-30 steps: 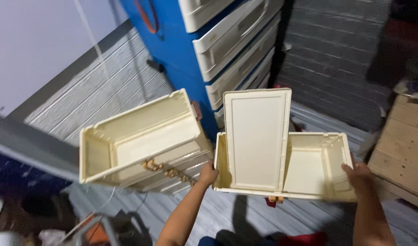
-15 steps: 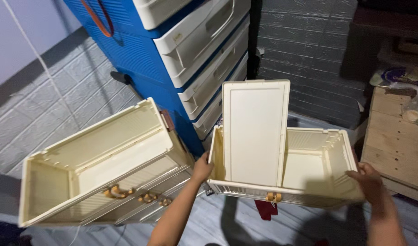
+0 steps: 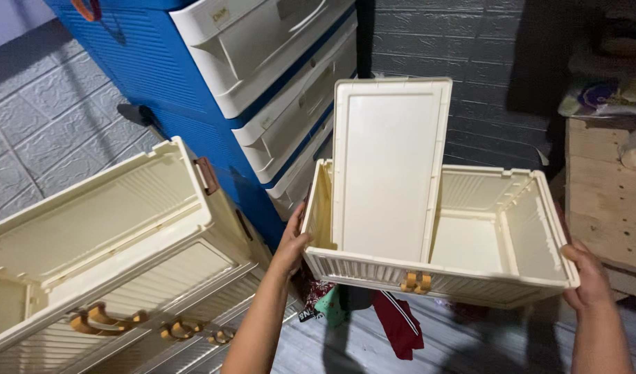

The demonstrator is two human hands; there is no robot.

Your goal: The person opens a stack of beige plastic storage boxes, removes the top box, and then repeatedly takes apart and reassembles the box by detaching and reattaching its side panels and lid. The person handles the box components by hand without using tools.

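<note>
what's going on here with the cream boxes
A person holds an open cream plastic crate in the air, left hand on its left end and right hand on its right end. A flat cream panel stands propped inside it. Beside it is a cream drawer stack, with a blue drawer cabinet behind.

A narrow gap separates the held crate [image 3: 470, 277] from the stacked cream bins [image 3: 110, 235]; the blue drawer cabinet [image 3: 193, 90] blocks behind, and a wooden bench [image 3: 602, 201] crowds the right.
</note>
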